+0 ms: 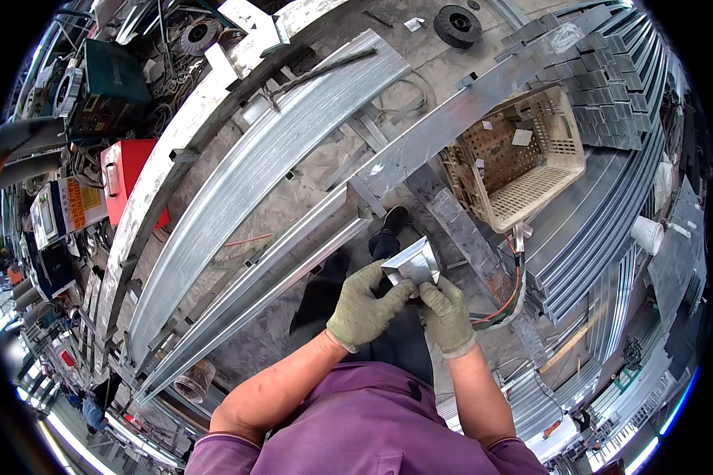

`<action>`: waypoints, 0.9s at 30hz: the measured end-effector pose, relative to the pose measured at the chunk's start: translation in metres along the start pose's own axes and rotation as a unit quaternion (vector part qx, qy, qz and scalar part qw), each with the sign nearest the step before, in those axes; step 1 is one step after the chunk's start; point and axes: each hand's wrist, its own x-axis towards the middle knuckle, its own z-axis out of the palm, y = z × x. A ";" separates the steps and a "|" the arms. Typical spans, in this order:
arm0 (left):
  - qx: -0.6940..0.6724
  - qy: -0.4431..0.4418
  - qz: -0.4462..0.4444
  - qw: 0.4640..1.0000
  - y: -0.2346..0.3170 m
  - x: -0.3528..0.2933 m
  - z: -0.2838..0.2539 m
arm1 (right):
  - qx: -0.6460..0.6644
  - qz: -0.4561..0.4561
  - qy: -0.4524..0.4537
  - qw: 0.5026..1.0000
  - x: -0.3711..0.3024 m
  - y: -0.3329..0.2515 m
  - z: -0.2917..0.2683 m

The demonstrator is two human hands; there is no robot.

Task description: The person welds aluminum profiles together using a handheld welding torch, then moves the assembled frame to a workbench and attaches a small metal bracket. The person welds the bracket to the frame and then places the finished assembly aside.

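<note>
Standing beside a long metal channel (265,154), we had a beige perforated crate (566,162) ahead on our right. Our gloved left hand (368,305) and gloved right hand (449,314) pinched the near side of a small, shiny metal piece (412,263), which sat between them, its far edge uncovered.

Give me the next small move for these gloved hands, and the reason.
Probably tilt the bent metal piece to check its underside: the left hand and right hand both hold its near side, its far edge is free, and the underside is hidden here.
</note>
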 end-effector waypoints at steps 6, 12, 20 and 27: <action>0.061 -0.039 -0.004 0.997 -0.001 0.003 -0.016 | 0.022 0.017 0.114 0.993 -0.007 -0.033 -0.004; 0.035 -0.136 -0.067 0.988 0.008 0.006 -0.034 | -0.017 -0.049 0.050 0.997 -0.009 -0.062 -0.012; -0.017 -0.252 -0.113 0.961 -0.014 0.016 -0.051 | -0.204 -0.101 0.003 0.974 -0.010 -0.066 0.016; -0.062 -0.236 -0.089 0.966 -0.039 0.016 -0.051 | -0.292 -0.195 0.026 0.936 -0.013 -0.070 0.022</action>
